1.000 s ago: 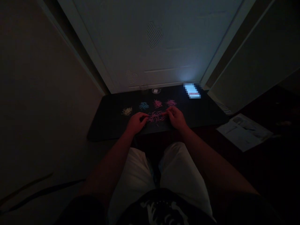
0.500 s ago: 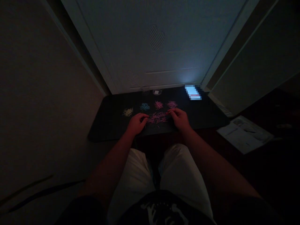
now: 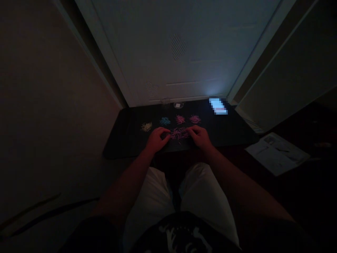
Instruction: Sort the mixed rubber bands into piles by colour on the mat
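Note:
A loose pile of thin purple and pink sticks lies near the front edge of the dark table. At the pile's left edge is my left hand, its thumb and forefinger apart and nothing visible between them. My right hand rests at the right edge, thumb and fingers slightly spread toward the sticks. Behind them, in a row, sit smaller heaps: a pale yellow heap, a blue heap, a pink heap and a purplish-pink heap. Dim light hides fine detail at the fingertips.
A clear round container and a clear lid-like dish with a white label stand at the table's back. A glowing, pixelated screen is at the back right, against a white door. Papers lie lower right.
My right hand has drawn back from near the purplish-pink heap to the pile's right edge. My left hand stays at the pile's left side. The whole view has shifted slightly.

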The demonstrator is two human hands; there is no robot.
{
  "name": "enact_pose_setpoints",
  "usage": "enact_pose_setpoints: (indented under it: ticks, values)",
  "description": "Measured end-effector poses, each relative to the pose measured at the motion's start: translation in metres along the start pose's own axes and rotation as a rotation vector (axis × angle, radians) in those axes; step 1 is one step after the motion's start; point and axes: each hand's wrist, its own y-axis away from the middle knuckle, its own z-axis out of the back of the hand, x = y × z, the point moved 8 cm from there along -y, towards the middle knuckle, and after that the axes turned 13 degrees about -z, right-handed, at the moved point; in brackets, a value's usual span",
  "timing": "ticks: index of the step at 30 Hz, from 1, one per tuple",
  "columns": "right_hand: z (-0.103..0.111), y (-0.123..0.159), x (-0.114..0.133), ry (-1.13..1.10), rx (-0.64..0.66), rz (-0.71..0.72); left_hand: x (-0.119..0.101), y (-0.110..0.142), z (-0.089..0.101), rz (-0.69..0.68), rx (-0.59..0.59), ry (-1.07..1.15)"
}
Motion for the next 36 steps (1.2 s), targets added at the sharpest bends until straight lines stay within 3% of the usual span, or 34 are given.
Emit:
enact_pose_setpoints:
  ticks: [4,8,15,26,36]
  values:
    - [-0.017,0.004,0.02,0.0,0.069,0.056,-0.016,-0.003,0.002,-0.065,-0.048,0.043]
    - [-0.046,0.013,0.041,0.048,0.268,0.159,-0.026,-0.001,0.001,-0.086,-0.101,0.121]
    - [-0.068,0.017,0.03,0.066,0.456,0.099,-0.024,0.008,-0.004,-0.027,-0.14,0.202]
    - [-0.074,0.017,0.018,0.025,0.491,0.009,-0.029,0.01,-0.005,-0.034,-0.082,0.204]
    - [-0.079,0.018,0.01,-0.064,0.425,-0.02,-0.009,0.011,-0.012,0.133,-0.091,0.239]
